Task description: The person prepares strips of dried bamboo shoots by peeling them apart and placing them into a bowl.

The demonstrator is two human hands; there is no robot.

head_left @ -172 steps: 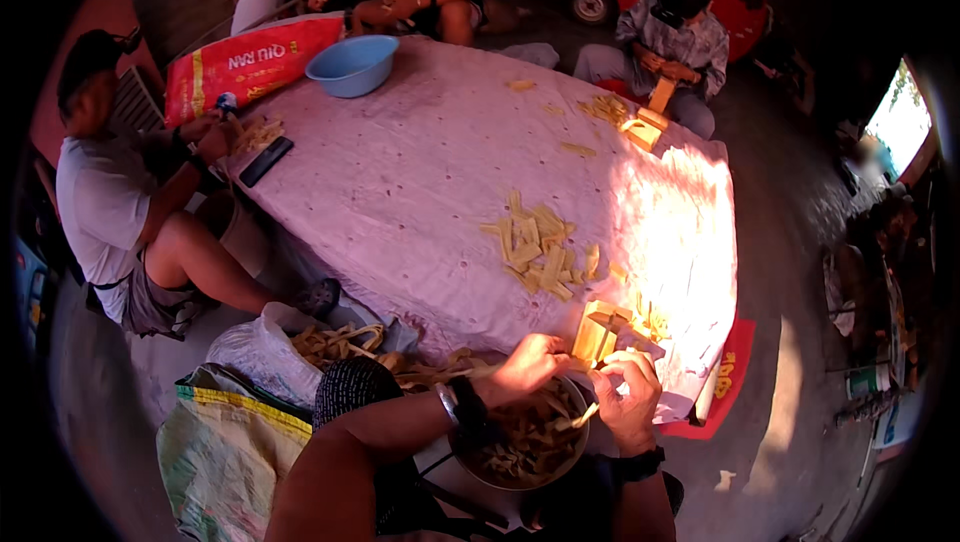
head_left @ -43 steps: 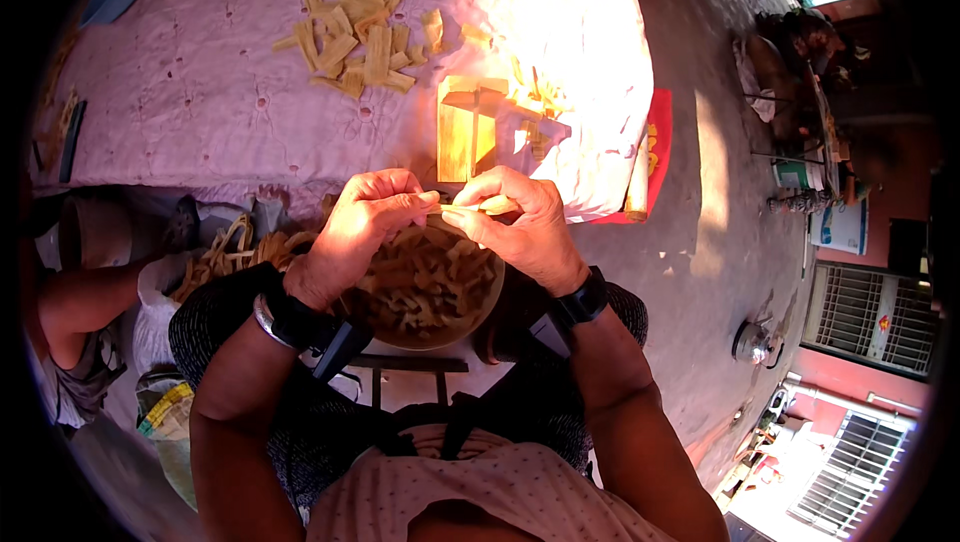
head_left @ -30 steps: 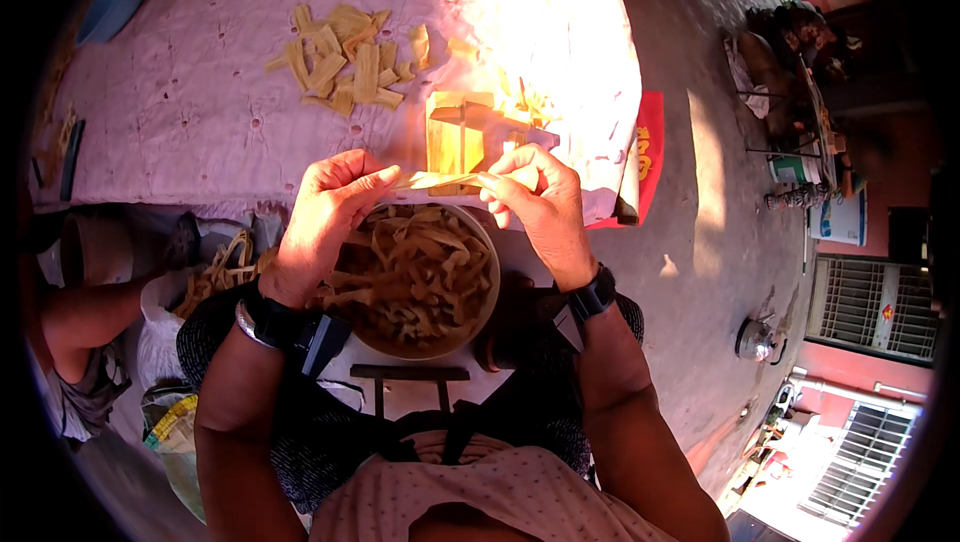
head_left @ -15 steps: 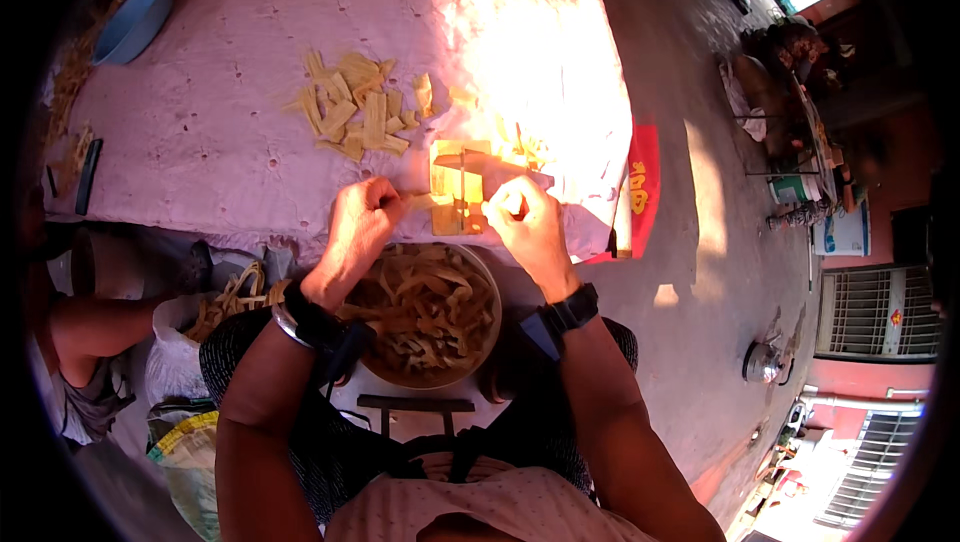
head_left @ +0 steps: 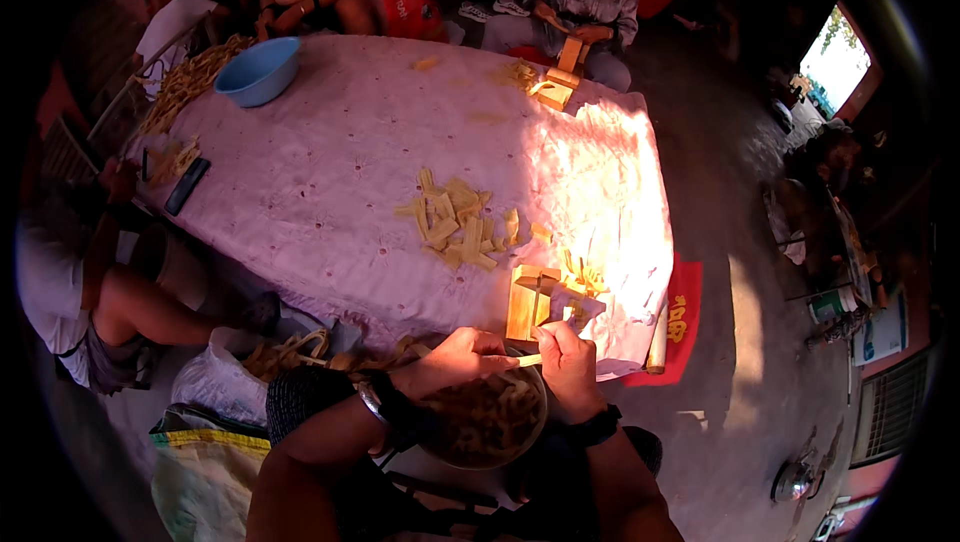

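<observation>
Between my two hands, above the near table edge, stretches a short pale yellow strip [head_left: 529, 360]. My left hand [head_left: 462, 359] pinches its left end, and my right hand [head_left: 570, 367] is closed around the other end. Just beyond them a wooden block [head_left: 523, 310] with a crosspiece over its top rests on the pink-covered table [head_left: 330, 192]. Flat pale cut pieces [head_left: 460, 225] lie heaped to the left of the block. Under my hands stands a round basin [head_left: 540, 422] of curled yellowish strips, partly hidden by my left arm.
A blue bowl [head_left: 257, 72] is at the table's far left, beside a heap of strips [head_left: 190, 87]. Across the table a person [head_left: 590, 2] works at another wooden block [head_left: 556, 89]. Someone sits at my left. A white bag [head_left: 215, 377] and a kettle [head_left: 795, 480] stand low.
My hands have moved off the wooden block toward me and closer together, with the strip now visible between them. The view has tilted up, bringing the people across the table into sight.
</observation>
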